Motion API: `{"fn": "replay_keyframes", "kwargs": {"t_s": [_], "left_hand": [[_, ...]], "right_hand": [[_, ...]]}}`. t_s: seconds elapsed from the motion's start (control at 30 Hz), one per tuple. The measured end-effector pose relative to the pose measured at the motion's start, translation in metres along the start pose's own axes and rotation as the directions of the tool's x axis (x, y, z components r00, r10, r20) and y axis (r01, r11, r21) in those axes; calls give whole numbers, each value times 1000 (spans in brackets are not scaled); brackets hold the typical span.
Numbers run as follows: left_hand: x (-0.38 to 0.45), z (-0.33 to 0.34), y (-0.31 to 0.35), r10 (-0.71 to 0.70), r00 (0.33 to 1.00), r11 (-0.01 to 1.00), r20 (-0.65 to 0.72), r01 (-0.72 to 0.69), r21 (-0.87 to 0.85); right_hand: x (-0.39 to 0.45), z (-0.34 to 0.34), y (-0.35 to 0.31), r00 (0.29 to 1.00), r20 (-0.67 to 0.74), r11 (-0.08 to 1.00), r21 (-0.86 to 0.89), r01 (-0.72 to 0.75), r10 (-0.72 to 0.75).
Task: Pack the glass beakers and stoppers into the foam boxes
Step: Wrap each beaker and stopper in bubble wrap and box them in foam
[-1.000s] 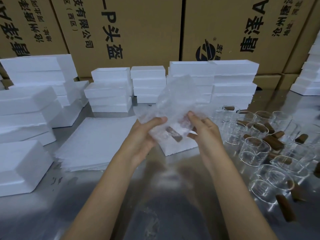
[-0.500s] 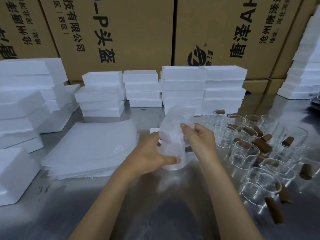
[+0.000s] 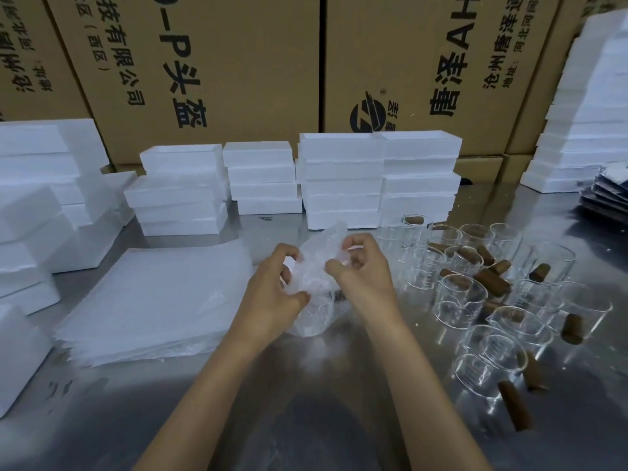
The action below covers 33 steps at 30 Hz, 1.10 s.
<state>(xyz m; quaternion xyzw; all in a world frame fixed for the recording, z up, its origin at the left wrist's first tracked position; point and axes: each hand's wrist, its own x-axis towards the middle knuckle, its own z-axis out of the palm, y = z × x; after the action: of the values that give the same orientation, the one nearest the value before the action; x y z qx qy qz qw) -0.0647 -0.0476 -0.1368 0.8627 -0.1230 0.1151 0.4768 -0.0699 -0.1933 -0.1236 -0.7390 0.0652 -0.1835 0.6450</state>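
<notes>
Centre of frame: left hand (image 3: 272, 297) and right hand (image 3: 365, 277) both on one bundle of bubble wrap (image 3: 314, 283), held just above the steel table (image 3: 323, 419). L fingers curled round the wrap's left side, thumb pressed against its lower part. R thumb and forefinger pinch the wrap's upper right edge; other R fingers curled in. A clear glass beaker (image 3: 314, 316) shows through the wrap at its lower end, mouth toward the lower edge of the frame. Dark object inside the wrap near the R wrist, mostly hidden; cannot tell what it is.

Right of frame: group of loose glass beakers (image 3: 465, 297), some upright, some on their sides, close together. Brown stoppers (image 3: 492, 282) lie among and inside them; more stoppers toward lower right.

Left of centre: flat stack of bubble wrap sheets (image 3: 153, 300) on the table, just beside the L hand.

Background, mid-frame: white foam boxes (image 3: 339, 178) stacked in several columns along the table's far edge; more stacks at far left and upper right. Behind them, large cardboard cartons (image 3: 221, 62) w/ black printed characters. Far right edge: pile of dark flat packets (image 3: 608, 192), partly cut off.
</notes>
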Motion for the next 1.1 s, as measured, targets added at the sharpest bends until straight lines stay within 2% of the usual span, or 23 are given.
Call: {"fn": "replay_keyframes", "kwargs": {"t_s": [0.1, 0.13, 0.2, 0.23, 0.3, 0.4, 0.43, 0.47, 0.53, 0.6, 0.7, 0.73, 0.87, 0.93, 1.03, 1.1], "left_hand": [[-1, 2, 1, 6, 1000, 996, -20, -4, 88], [-1, 3, 0, -3, 1000, 994, -25, 6, 110], [-1, 2, -3, -26, 1000, 985, 0, 26, 173], [0, 0, -4, -35, 999, 978, 35, 27, 205], [2, -4, -4, -51, 993, 978, 107, 28, 206], [4, -13, 6, -78, 992, 997, 98, 79, -7], [3, -16, 9, -44, 996, 997, 72, 49, -64], [2, -19, 10, 10, 999, 999, 52, -7, -53], [-1, -20, 10, 92, 993, 991, 77, -100, 93], [-5, -17, 10, 108, 983, 953, 149, -145, 267], [-10, -11, 7, 135, 976, 875, 172, -199, 441], [-11, -10, 6, 148, 973, 856, 177, -216, 469], [-13, -6, 6, 196, 958, 782, 211, -283, 555], [-12, -3, 6, 281, 937, 738, 205, -348, 578], [-9, -1, 0, 338, 932, 786, 134, -358, 505], [-7, 1, -7, 287, 946, 800, 153, -325, 505]], "right_hand": [[-2, -3, -4, 968, 103, 957, -160, 244, -230], [-3, -4, -3, 947, 168, 907, -285, 311, -272], [-4, -3, 2, 907, 312, 738, -533, 414, -283], [-3, -2, 4, 898, 351, 675, -598, 432, -264], [-4, 0, 7, 913, 361, 651, -649, 394, -192], [-6, 2, 11, 928, 350, 656, -671, 344, -128], [-7, 2, 12, 916, 380, 643, -672, 367, -126], [-7, 2, 14, 903, 411, 629, -672, 391, -123], [-5, 2, 15, 897, 433, 656, -652, 381, -90], [-3, 1, 14, 923, 382, 735, -611, 294, -51], [-1, -1, 9, 964, 230, 868, -443, 225, -133], [0, -2, 9, 968, 211, 880, -422, 218, -139], [-2, 2, 16, 926, 363, 726, -609, 321, -106], [-1, 4, 19, 931, 345, 760, -571, 311, -121], [4, 0, 14, 985, 60, 919, -353, 174, -163], [10, -7, 19, 984, -45, 929, -339, 149, -175]]}}
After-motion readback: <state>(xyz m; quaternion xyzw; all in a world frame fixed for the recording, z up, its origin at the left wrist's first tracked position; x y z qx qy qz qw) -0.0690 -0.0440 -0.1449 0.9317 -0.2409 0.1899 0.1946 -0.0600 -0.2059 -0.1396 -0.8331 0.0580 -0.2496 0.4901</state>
